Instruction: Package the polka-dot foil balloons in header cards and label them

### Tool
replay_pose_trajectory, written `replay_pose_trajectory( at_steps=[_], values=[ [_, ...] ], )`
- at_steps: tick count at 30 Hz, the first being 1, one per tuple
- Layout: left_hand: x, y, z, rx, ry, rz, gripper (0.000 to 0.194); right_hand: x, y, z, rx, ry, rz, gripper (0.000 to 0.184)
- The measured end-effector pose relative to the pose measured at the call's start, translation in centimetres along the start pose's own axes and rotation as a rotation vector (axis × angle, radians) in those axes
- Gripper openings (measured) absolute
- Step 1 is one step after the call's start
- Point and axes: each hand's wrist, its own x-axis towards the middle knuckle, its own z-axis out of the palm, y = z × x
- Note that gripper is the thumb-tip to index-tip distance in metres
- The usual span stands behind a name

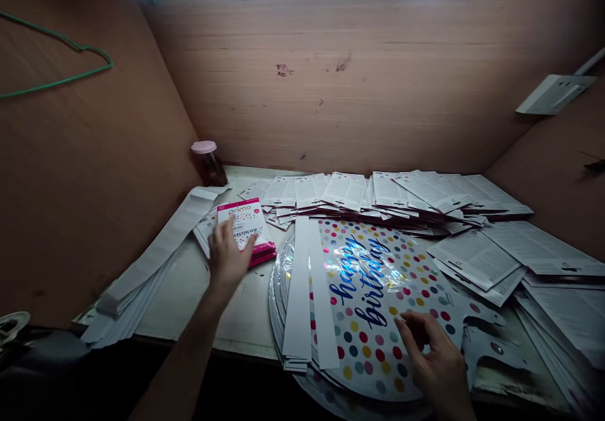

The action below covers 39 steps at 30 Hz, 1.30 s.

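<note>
- One stack of round polka-dot foil "happy birthday" balloons, under the right hand, its fingers spread and resting on the foil
- Many loose white printed cards
- One pink-edged card packet, touched by the spread left hand
- Two white paper strips on the balloons
- One pink-lidded jar
- Pale table, brown wooden walls

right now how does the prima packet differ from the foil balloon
The prima packet is small and rectangular; the foil balloon is far larger and round. The packet has a pink border, the balloon shiny film. The left hand is at the packet, the right hand on the balloon. Both show coloured dots.
</note>
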Motion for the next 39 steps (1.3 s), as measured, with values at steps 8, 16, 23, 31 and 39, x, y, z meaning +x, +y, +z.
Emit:
replay_pose_trajectory(
  at_steps=[8, 16, 23, 31, 39],
  values=[
    [-10.3, 3.3, 3.5, -0.271, -0.539, 0.183, 0.041, -0.1, -1.7, 1.5, 0.092, -0.165, -0.024, 0.018],
    [-11.6, 4.3, 5.7, -0.04, -0.435, 0.311, 0.05, -1.9, -5.3, 9.1, -0.202, -0.399, -0.466, 0.042],
    [-10.9, 6.4, 5.8, 0.215, -0.504, 0.089, 0.067, -4.3, -0.6, 9.1, -0.5, -0.32, -0.405, 0.064],
    [-8.5, 5.5, 5.0, 0.077, -0.627, -0.184, 0.045, -4.2, 2.2, 4.2, -0.509, -0.263, -0.295, 0.057],
    [-7.3, 4.0, 3.8, 0.069, -0.577, -0.257, 0.027, -4.2, 2.0, 4.0, -0.49, 0.013, 0.137, 0.069]
  ],
)
